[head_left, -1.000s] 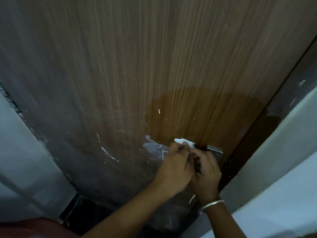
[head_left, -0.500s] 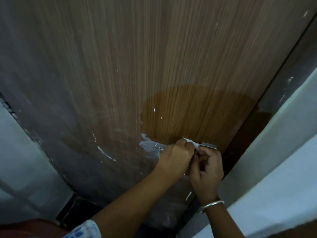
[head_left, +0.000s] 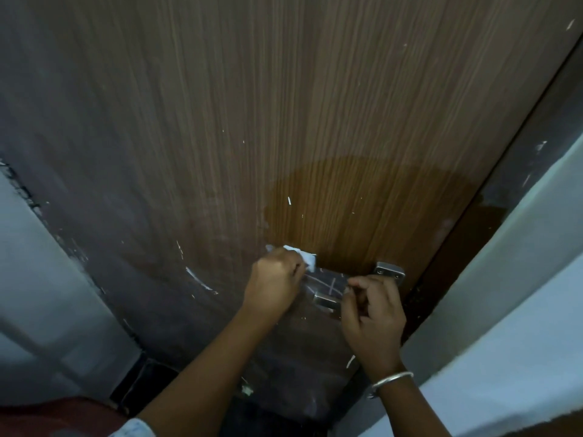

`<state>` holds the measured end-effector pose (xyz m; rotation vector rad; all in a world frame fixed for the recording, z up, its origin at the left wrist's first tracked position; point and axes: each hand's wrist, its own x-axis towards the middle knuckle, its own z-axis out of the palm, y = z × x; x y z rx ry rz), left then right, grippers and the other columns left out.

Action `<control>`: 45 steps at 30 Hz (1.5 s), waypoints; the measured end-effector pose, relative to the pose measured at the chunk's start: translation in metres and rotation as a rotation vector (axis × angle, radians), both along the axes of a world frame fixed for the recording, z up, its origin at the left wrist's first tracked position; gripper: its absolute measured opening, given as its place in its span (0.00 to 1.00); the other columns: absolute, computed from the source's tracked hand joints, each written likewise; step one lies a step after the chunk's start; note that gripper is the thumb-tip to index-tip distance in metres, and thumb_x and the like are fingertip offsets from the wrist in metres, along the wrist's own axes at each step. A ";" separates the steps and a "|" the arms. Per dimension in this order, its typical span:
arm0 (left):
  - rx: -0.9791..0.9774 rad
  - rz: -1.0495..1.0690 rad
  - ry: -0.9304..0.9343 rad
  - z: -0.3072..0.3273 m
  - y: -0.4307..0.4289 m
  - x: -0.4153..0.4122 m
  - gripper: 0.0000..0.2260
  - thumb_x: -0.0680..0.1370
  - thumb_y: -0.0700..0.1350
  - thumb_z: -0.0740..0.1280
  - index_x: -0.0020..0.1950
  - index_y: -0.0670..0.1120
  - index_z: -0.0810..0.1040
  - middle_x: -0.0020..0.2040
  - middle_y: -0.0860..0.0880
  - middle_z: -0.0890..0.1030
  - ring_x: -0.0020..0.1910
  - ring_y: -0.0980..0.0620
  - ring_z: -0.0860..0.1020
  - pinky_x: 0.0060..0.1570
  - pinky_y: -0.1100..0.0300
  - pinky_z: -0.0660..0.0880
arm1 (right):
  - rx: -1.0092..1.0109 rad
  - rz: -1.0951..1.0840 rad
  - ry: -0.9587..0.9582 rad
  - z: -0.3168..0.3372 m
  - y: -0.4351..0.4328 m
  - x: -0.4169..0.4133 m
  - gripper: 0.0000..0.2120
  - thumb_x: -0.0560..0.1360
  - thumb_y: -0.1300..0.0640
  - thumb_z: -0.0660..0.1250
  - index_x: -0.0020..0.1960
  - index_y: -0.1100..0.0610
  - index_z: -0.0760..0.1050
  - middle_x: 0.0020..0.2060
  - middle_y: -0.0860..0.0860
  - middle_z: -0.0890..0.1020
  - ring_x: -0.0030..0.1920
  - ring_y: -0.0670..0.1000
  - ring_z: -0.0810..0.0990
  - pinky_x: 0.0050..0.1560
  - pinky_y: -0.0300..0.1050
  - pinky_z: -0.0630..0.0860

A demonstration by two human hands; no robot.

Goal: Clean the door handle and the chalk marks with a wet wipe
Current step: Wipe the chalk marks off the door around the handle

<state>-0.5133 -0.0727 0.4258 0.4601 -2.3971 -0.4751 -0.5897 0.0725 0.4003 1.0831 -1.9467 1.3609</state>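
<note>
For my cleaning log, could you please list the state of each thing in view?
Left hand: closed on the wet wipe, pressed to the door.
Right hand: loosely curled beside the door handle, holding nothing visible.
Chalk marks: several not yet wiped off.
Door: darker wet-looking patch above the handle.

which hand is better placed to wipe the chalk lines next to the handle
Left. The left hand already grips the wet wipe, right beside the chalk marks. The right hand holds no wipe and sits by the door handle.
</note>
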 end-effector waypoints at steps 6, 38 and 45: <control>-0.098 -0.163 -0.095 0.001 0.023 -0.028 0.05 0.74 0.36 0.66 0.48 0.39 0.80 0.46 0.42 0.82 0.45 0.48 0.81 0.48 0.55 0.77 | 0.049 -0.035 -0.019 0.003 -0.006 0.000 0.10 0.71 0.59 0.61 0.42 0.65 0.78 0.39 0.59 0.77 0.37 0.44 0.72 0.45 0.21 0.65; 0.151 0.178 0.247 -0.025 -0.044 0.016 0.05 0.67 0.32 0.71 0.35 0.41 0.82 0.35 0.45 0.84 0.35 0.50 0.81 0.39 0.60 0.73 | 0.161 -0.009 0.016 0.000 -0.005 0.000 0.11 0.71 0.55 0.62 0.46 0.62 0.78 0.43 0.58 0.77 0.35 0.51 0.78 0.32 0.41 0.76; 0.212 0.116 0.210 -0.048 -0.028 0.016 0.07 0.67 0.30 0.71 0.35 0.41 0.82 0.36 0.45 0.84 0.37 0.56 0.80 0.44 0.61 0.77 | 0.150 -0.011 0.032 -0.004 -0.005 -0.002 0.10 0.71 0.57 0.62 0.45 0.63 0.78 0.42 0.58 0.77 0.35 0.51 0.78 0.33 0.42 0.78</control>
